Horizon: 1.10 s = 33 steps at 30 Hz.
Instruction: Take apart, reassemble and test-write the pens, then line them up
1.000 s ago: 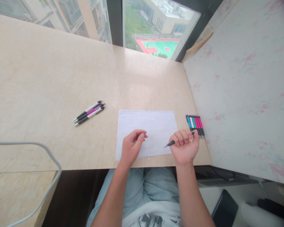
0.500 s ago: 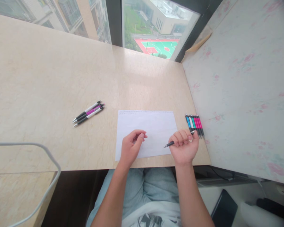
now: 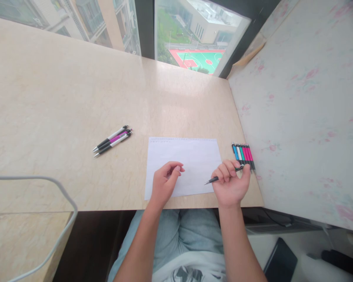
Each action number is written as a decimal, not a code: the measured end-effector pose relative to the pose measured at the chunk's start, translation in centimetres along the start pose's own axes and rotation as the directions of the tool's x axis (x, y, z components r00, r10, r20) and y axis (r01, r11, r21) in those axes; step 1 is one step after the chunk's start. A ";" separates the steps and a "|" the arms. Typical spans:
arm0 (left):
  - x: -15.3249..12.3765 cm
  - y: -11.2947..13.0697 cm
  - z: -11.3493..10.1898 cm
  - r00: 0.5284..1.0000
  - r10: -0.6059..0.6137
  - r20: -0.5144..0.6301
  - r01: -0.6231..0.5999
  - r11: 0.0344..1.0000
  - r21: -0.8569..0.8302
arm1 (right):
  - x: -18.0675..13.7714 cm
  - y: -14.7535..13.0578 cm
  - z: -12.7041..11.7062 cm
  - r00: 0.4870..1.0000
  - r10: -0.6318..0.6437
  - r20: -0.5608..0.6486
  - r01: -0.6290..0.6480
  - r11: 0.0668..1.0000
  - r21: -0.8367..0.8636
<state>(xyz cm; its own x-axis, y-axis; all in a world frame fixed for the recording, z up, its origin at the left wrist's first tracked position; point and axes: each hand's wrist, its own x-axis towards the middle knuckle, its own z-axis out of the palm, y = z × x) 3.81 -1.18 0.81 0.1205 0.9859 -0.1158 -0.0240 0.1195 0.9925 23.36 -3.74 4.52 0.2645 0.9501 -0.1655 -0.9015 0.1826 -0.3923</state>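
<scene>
My right hand [image 3: 231, 184] is turned palm up with its fingers curled round a pen [image 3: 214, 179]. The pen's dark grip and silver tip stick out to the left, over the paper's lower right part; its button end shows by my thumb, and its middle is hidden by the fingers. My left hand [image 3: 166, 182] rests on the left half of a white sheet of paper [image 3: 194, 156], fingers loosely curled and thumb against them, with nothing visible in it. Small handwriting runs along the sheet's top edge.
Several blue, white, green and pink pens [image 3: 242, 154] lie side by side right of the paper, by the flowered wall [image 3: 306, 117]. Three pens [image 3: 113, 141], white and purple, lie to the left. A grey cable [image 3: 59, 186] loops at the lower left.
The pen has turned slightly in my right hand, so more of its button end shows by the thumb. My left hand stays put on the paper. The whole view has shifted a little.
</scene>
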 end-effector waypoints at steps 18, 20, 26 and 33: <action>0.5 1.1 -1.9 0.945 0.325 0.021 -0.276 0.764 0.583 | 4.9 6.2 2.6 0.996 0.042 0.074 0.031 0.636 -0.771; 0.6 0.9 -2.0 0.936 0.345 0.066 -0.303 0.695 0.652 | 6.3 7.3 2.4 0.987 -0.098 0.125 0.156 0.452 -0.878; 0.5 0.9 -1.8 0.927 0.360 0.103 -0.328 0.648 0.688 | 9.6 9.6 2.3 0.966 -0.023 0.257 0.258 0.063 -0.964; 1.1 0.1 -2.3 0.945 0.301 0.127 -0.298 0.635 0.712 | 10.6 10.9 1.3 0.947 -0.112 0.301 0.286 -0.134 -0.949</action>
<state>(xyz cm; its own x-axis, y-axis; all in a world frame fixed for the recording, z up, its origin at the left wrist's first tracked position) 1.61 0.15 0.66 0.2326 0.9530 0.1942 0.6557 -0.3011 0.6923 15.92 8.62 -0.37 0.2485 0.9554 0.1597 0.5214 0.0071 -0.8533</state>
